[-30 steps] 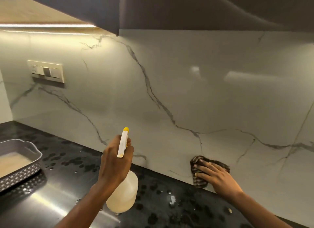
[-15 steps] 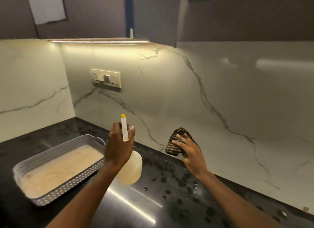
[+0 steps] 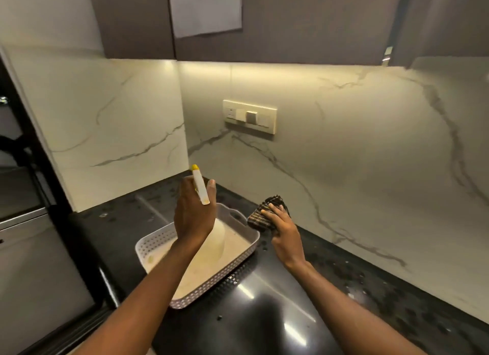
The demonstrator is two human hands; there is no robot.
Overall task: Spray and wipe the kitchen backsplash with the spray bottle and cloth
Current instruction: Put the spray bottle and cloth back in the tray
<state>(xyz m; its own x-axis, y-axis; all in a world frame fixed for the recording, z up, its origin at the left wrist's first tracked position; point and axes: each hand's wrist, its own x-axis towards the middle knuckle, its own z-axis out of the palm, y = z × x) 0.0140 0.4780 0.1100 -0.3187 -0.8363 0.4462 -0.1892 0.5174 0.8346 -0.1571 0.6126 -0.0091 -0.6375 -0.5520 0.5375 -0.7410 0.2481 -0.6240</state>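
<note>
My left hand [image 3: 194, 214] grips a pale spray bottle [image 3: 200, 186] with a white head and yellow nozzle tip, held above the basket with the nozzle toward the corner of the white marble backsplash [image 3: 344, 148]. The bottle's body shows below my hand, partly hidden by my wrist. My right hand [image 3: 284, 233] presses a dark checked cloth [image 3: 267, 214] just above the black countertop [image 3: 264, 309], close to the foot of the backsplash; I cannot tell whether the cloth touches the wall.
A white perforated plastic basket [image 3: 246, 256] sits on the counter under my left arm. A switch plate [image 3: 250, 116] is mounted on the backsplash. Dark upper cabinets [image 3: 304, 24] hang overhead with a light strip beneath. The counter's left edge drops off beside an appliance front [image 3: 31, 262].
The view has swung left toward the corner. My right hand slid the cloth left along the base of the backsplash, and my left hand carried the bottle left, over the basket.
</note>
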